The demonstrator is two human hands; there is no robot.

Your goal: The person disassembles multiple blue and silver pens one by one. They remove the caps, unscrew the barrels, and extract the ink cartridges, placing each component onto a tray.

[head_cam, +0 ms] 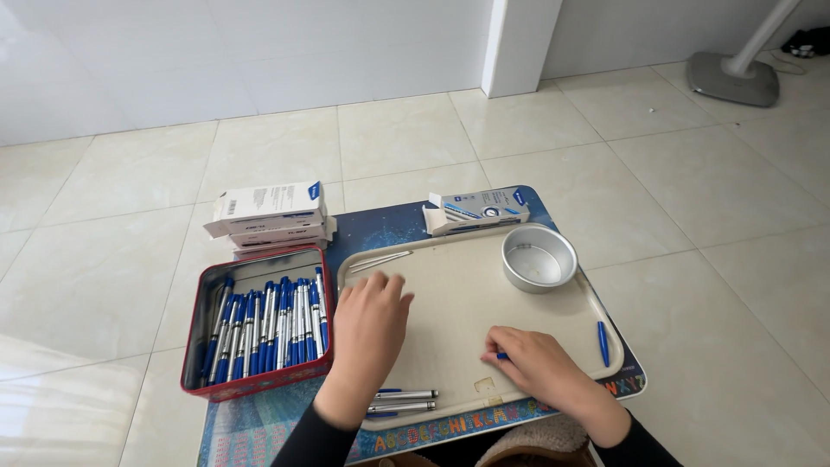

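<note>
A small desk with a printed top stands on pale floor tiles. On it lie a cream tray, a red tin of pens and stacked white boxes.

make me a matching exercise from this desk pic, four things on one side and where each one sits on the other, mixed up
Things:
1. red tin
2. round metal bowl
3. loose blue pen
4. stack of white boxes

Places:
A. on the tray, at its far right corner
B. behind the tin, at the far left of the desk
C. left of the tray, filled with blue pens
D. on the tray near its right rim, beside the right hand

Pairs: 1-C, 2-A, 3-D, 4-B
</note>
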